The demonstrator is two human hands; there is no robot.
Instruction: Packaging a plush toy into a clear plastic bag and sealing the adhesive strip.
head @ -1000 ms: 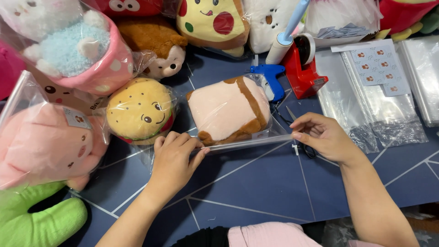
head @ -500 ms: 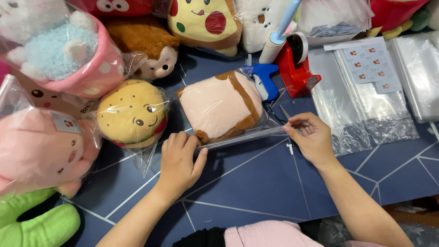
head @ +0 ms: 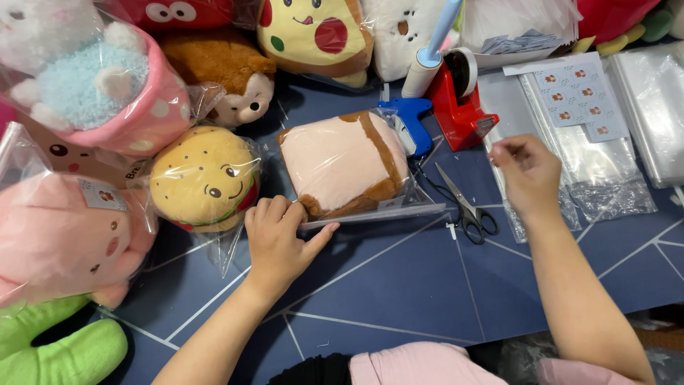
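A dark blue bench (head: pixel 399 285) crossed by thin pale lines carries everything, and its left and far sides are crowded with bagged plush toys: a big pink plush (head: pixel 64 239) at the left edge, a pink cup-shaped plush with a pale blue top (head: pixel 100 85) beyond it, a pizza-slice plush (head: pixel 317 32) at the far edge, a brown hedgehog-like plush (head: pixel 228 78), a burger plush with a face (head: pixel 205 178) and a green plush (head: pixel 60 349) at the near left corner. On the right lie stacks of clear plastic bags (head: pixel 605 178) with a sheet of small stickers (head: pixel 577 100) on top. In the middle sits the toast-shaped plush (head: pixel 342 164), pink with a brown crust, inside a clear bag whose near edge runs flat along the bench. The left hand (head: pixel 281 242) rests on that bag's near left corner, fingers (head: pixel 274 210) curled down against the plastic and the plush's edge, thumb stretched along the flap, pressing rather than gripping. The right hand (head: pixel 527 175) hovers apart from the bag, over the clear bags near the sticker sheet, its fingers loosely pinched together; whether they hold anything I cannot tell. A red tape dispenser (head: pixel 459 103), a blue tagging gun (head: pixel 410 125) and black-handled scissors (head: pixel 467 210) lie between the hands
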